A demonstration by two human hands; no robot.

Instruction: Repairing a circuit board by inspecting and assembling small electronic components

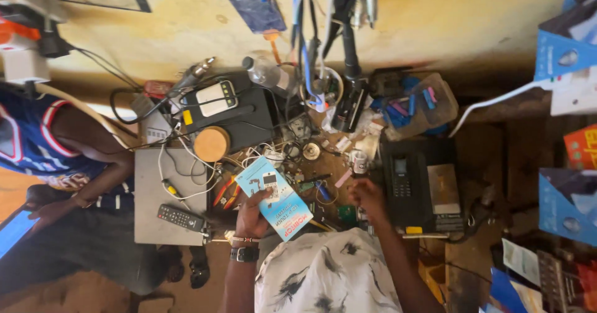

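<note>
Seen from overhead: a cluttered wooden workbench [485, 145] strewn with cables and small parts. A closed grey laptop [163, 195] lies at its left side, a black remote control [180, 217] on top. A black box-shaped machine [420, 185] sits to the right. The left hand [252, 213], a dark watch on its wrist, grips a light blue printed card package [275, 196] near the bench's front edge. The right hand [367, 196] hovers well apart, fingers curled loosely among small parts; whether it holds anything cannot be told.
</note>
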